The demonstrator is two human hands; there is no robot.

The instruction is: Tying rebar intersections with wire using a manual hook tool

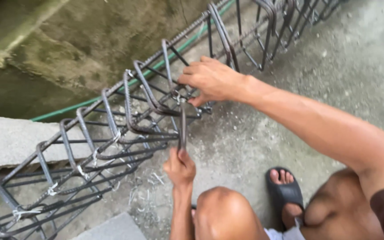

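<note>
Nearest the lens, a bent knee (225, 211) is seen at 6 o'clock, with a sandalled foot (284, 189) just to its right on the concrete floor (334, 80). Above the knee, the left hand (179, 168) is closed in a fist around the handle of a tying hook (182, 126), which is held upright with its tip at a wire tie (176, 96) on the rebar cage (125, 129). The right hand (212, 80), reaching in from 3 o'clock, is clamped on a stirrup and bar at that same joint, fingers curled over the steel. The cage is laid on its side, running diagonally from 7 o'clock to 1 o'clock, resting partly on a concrete block (10, 142) at 9 o'clock, beside a stained wall (90, 40) and a green hose (67, 109). Pale ties are noted at several stirrup crossings toward 7 o'clock, so that stretch is judged already bound. The joint under the hook is judged to be in hand, its wire looped but not confirmed tight. Toward 1 o'clock the stirrups are closely bunched and few ties can be made out; whether those are bound cannot be told at this distance. Wire offcuts (150, 186) are scattered on the floor below the cage. Work is judged roughly midway along the visible length.
</note>
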